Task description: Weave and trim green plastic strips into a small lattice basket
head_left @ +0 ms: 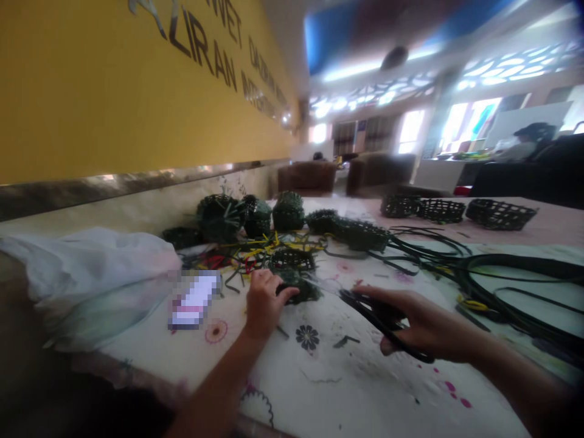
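Observation:
My left hand [266, 299] is closed on the near side of a small dark green woven basket [301, 286], its thumb lying along the lower edge. In my right hand [417, 319] is a pair of scissors [371, 316] with black handles. Their blades point left at the basket's right side; blur hides whether they touch it. Short dark green strip offcuts [347, 342] lie on the flowered tablecloth [319, 383] just below the basket.
Several woven baskets [288, 212] stand along the back, with more baskets [502, 214] at the far right. Coiled green strips [511, 261] spread over the right side. A white plastic bag [100, 261] and a blurred-out rectangle [195, 299] lie left. A yellow wall [114, 91] borders the left.

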### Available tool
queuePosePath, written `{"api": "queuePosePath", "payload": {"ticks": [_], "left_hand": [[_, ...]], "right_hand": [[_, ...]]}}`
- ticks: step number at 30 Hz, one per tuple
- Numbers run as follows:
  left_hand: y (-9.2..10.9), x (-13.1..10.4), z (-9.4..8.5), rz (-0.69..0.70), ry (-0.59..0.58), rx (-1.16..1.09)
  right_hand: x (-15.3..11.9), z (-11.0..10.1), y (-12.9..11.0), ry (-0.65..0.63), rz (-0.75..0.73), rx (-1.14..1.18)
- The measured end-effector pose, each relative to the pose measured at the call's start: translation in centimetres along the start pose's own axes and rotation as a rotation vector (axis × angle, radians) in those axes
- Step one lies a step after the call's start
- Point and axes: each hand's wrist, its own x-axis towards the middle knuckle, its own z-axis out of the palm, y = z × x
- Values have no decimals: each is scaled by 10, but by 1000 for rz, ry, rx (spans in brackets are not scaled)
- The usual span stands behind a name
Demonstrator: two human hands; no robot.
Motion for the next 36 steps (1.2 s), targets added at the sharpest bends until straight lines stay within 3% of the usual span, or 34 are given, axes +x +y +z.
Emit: {"api": "queuePosePath", "payload": {"ticks": [9, 19, 24, 28, 36], "left_hand": [[4, -2, 0, 72, 6, -9], [14, -5, 1, 119, -64, -209], [17, -5, 2, 81, -58, -220], [17, -4, 3, 51, 12, -210], [8, -3, 6, 23, 18, -195]], "right_hand": [[7, 10, -3, -68, 80, -71], [9, 15, -5, -109, 8, 49], [8, 17, -20, -63, 54, -151], [6, 20, -30, -31, 82, -340], [10, 33, -28, 104, 32, -384]]}}
